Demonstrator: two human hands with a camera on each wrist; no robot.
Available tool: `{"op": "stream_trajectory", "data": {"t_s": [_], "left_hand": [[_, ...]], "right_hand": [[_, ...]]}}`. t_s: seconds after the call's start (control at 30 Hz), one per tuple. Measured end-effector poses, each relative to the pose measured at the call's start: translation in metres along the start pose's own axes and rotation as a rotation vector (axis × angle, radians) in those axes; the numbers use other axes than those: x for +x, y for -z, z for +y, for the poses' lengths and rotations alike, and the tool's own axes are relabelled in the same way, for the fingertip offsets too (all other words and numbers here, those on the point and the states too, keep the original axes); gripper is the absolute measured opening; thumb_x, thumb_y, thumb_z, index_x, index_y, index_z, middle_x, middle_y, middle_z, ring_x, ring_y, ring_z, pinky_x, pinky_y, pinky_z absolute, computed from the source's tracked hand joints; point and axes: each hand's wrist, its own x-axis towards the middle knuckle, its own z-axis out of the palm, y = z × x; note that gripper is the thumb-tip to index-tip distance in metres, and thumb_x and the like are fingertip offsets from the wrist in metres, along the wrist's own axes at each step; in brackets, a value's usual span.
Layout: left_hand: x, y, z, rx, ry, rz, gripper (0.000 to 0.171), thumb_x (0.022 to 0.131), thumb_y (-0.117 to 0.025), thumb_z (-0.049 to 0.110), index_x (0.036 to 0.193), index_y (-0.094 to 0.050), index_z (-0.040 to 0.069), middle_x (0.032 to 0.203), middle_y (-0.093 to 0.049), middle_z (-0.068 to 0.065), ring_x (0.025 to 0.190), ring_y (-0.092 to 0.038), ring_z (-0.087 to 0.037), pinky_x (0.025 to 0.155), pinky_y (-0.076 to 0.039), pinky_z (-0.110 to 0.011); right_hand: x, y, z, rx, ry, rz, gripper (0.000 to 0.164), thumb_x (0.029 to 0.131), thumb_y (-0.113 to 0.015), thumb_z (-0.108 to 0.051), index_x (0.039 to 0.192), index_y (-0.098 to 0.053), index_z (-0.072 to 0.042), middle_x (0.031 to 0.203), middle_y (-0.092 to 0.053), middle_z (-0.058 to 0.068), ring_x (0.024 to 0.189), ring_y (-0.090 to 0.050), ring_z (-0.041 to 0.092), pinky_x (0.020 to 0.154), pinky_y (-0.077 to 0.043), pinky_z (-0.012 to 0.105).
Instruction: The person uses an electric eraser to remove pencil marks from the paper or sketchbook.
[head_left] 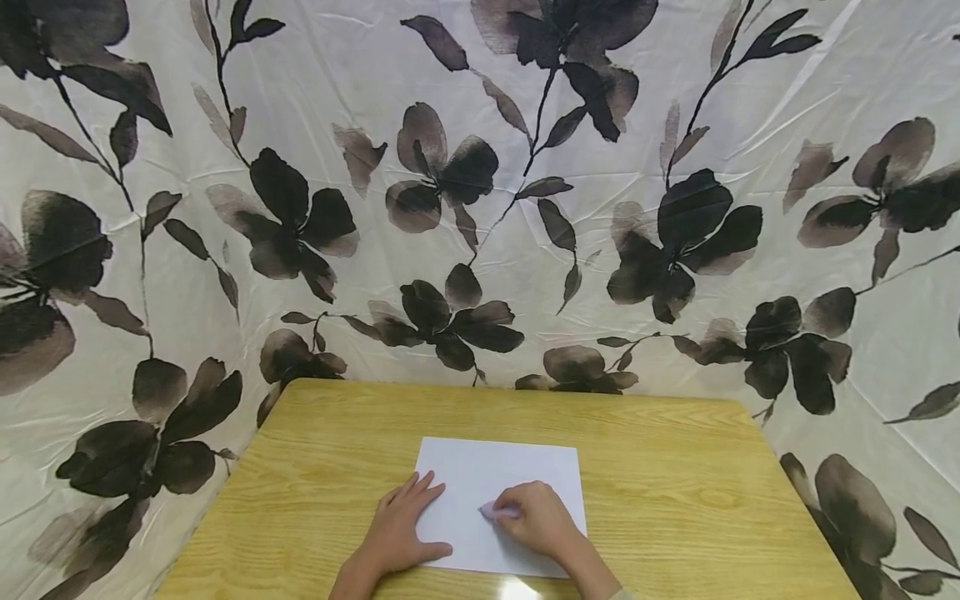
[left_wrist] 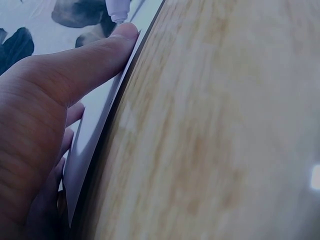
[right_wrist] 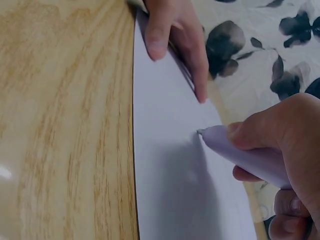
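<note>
A white sheet of paper (head_left: pixel 468 467) lies on the wooden table. My right hand (head_left: pixel 543 521) grips a thick lavender pen (right_wrist: pixel 240 152) between thumb and fingers, over the right half of the sheet. The pen's thin tip points left and down, at or just above the paper; I cannot tell if it touches. My left hand (head_left: pixel 401 529) rests at the sheet's left edge, fingers spread and thumb along the near edge. In the left wrist view, the left thumb (left_wrist: pixel 100 60) lies across the paper, and the pen's front end shows beyond it.
The yellow wood-grain table (head_left: pixel 675 483) extends around the sheet on all sides. Behind it and at both sides hangs a pale cloth (head_left: pixel 585 300) with dark flowers. A bright light reflection shows at the table's near edge.
</note>
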Motion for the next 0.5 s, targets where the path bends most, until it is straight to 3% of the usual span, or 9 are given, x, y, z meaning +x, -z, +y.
{"op": "stream_trajectory", "data": {"t_s": [0.5], "left_hand": [[-0.0002, 0.0016, 0.0020, -0.012, -0.005, 0.003, 0.091, 0.069, -0.072, 0.068, 0.141, -0.053, 0.016, 0.153, -0.037, -0.009, 0.140, -0.028, -0.036, 0.103, -0.023, -0.061]], "right_hand": [[0.0020, 0.0017, -0.0033, -0.001, -0.014, -0.013, 0.006, 0.076, -0.079, -0.016, 0.080, -0.077, -0.020, 0.081, -0.071, -0.012, 0.075, -0.064, 0.001, 0.068, -0.051, 0.021]]}}
